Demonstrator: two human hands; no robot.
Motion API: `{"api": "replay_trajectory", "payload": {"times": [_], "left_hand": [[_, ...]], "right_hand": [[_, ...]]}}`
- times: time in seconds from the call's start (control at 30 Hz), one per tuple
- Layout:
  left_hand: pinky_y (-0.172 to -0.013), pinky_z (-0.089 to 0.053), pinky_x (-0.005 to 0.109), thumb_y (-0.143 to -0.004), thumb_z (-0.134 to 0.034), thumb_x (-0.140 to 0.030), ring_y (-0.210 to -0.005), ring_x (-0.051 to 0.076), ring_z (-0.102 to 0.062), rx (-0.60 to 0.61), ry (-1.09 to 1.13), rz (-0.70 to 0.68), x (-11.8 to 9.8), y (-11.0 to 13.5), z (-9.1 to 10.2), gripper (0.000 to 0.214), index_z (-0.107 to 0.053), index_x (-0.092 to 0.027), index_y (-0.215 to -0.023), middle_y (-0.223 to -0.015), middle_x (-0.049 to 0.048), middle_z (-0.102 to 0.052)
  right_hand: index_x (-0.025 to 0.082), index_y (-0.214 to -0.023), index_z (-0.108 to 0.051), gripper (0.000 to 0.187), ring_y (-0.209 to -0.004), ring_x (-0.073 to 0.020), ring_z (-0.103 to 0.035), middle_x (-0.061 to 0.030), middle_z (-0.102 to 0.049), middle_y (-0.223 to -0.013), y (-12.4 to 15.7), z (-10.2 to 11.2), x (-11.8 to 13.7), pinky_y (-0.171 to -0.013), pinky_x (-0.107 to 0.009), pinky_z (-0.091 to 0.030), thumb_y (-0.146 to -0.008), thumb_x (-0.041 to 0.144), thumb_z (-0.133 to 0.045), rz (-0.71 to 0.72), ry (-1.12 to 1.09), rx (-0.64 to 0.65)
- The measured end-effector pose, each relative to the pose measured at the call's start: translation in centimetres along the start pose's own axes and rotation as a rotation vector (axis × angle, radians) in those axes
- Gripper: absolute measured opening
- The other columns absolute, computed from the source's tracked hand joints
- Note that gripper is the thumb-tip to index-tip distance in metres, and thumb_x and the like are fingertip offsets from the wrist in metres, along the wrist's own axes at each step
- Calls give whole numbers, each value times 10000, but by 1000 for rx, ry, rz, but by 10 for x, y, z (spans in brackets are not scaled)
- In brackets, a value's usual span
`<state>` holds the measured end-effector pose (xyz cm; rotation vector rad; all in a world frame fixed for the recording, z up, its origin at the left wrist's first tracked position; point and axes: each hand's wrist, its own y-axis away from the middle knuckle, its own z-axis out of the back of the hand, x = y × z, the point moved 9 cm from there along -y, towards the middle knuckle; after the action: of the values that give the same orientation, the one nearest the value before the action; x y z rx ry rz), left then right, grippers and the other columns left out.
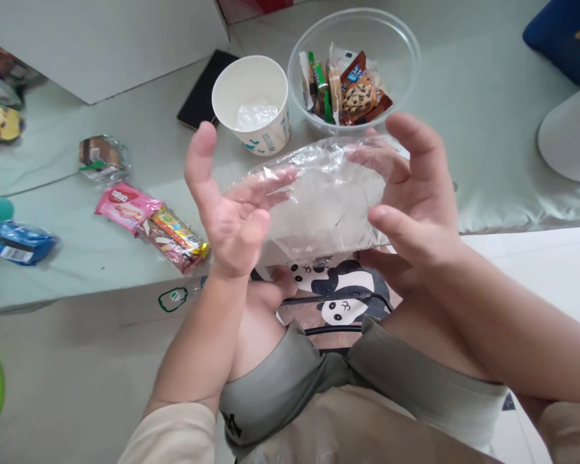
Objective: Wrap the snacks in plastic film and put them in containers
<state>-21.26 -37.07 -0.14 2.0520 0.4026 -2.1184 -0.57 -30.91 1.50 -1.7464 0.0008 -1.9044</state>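
Note:
A clear, crinkled plastic bag (pixel 326 212) spreads between my two hands at the table's near edge. My left hand (pixel 236 219) is at its left side, index finger raised and thumb apart, with the other fingers reaching in at the plastic. On the right side, my right hand (pixel 415 187) has its thumb and raised finger spread; its farther fingers show through the film. Neither hand pinches the bag, and whether the fingers are inside or behind it is hard to tell. Just beyond stand a white paper cup (pixel 265 138) with clear plastic inside and a round clear tub (pixel 406 77) of wrapped cookies.
Wrapped snacks, among them a pink packet (pixel 125 205), a brown and yellow packet (pixel 174 238) and a blue packet (pixel 19 243), lie at left. A dark phone-like slab (pixel 198 96) is behind the cup. A white cylinder (pixel 573 135) stands at right. A panda-printed stool (pixel 343 312) is below.

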Motion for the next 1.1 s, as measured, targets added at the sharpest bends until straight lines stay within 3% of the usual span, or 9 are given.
{"api": "replay_trajectory", "payload": {"times": [0.1,0.23,0.33,0.47,0.67,0.77,0.83,0.93,1.1], "left_hand": [[-809,-600,341,-765,-776,-621,-1074,238,-739,-28,152,25,0,-6,3,911,-249,-495,-1498,-1105,-28,-754],[-677,-566,268,-800,-808,-479,-874,194,-759,-45,238,154,22,-16,6,843,-320,-400,-1482,-968,-35,-787],[-722,-585,282,-778,-851,-490,-863,196,-763,1,210,203,37,-20,2,877,-356,-374,-1492,-910,-30,-790],[-719,-591,272,-728,-917,-348,-864,184,-764,52,179,194,48,-22,-1,969,-353,-407,-1514,-926,-34,-784],[-657,-559,253,-806,-839,-329,-832,169,-761,32,171,176,53,-28,6,834,-375,-422,-1493,-1000,-17,-766],[-672,-560,269,-832,-809,-375,-849,186,-767,26,173,179,51,-29,7,787,-380,-418,-1490,-1020,-14,-752],[-652,-552,263,-837,-794,-363,-835,179,-760,13,162,184,50,-29,8,754,-398,-414,-1477,-1019,-15,-750],[-609,-532,239,-820,-774,-267,-775,138,-723,-43,120,180,49,-30,13,726,-432,-409,-1444,-999,-27,-752],[-625,-554,224,-802,-736,-222,-865,140,-740,-198,137,217,51,-33,36,638,-500,-448,-1351,-1096,-44,-740]], "right_hand": [[355,-1217,-602,472,-1130,-260,-688,-43,-680,-1176,-1,-6,-2,-1078,-492,-554,-864,648,-713,22,65,21],[325,-1103,-614,332,-1039,-233,-686,-26,-665,-997,-4,-7,-14,-1049,-483,-561,-910,584,-690,4,25,-32],[328,-1116,-595,359,-1107,-250,-678,-23,-668,-1005,-8,-2,-31,-1025,-490,-561,-911,614,-669,-87,-69,-88],[330,-1181,-567,410,-1142,-266,-678,-31,-672,-1046,-8,0,-62,-981,-474,-578,-896,603,-680,-272,-153,-97],[362,-1380,-448,634,-1059,-217,-714,-34,-633,-1247,-7,-3,-81,-944,-438,-597,-847,519,-755,-273,-88,-65],[374,-1405,-443,654,-1015,-224,-729,-38,-680,-1201,-7,-14,-77,-881,-420,-608,-842,470,-762,-308,-82,55],[348,-1307,-531,524,-932,-223,-735,-26,-714,-1046,-6,-23,-71,-797,-397,-610,-842,427,-760,-364,-95,149],[279,-979,-615,185,-746,-184,-697,-9,-659,-819,-3,-29,-66,-672,-353,-585,-856,363,-726,-484,-130,194],[245,-737,-519,198,-585,-128,-563,0,-522,-704,-6,-22,-65,-590,-335,-548,-847,332,-658,-544,-215,114]]}}
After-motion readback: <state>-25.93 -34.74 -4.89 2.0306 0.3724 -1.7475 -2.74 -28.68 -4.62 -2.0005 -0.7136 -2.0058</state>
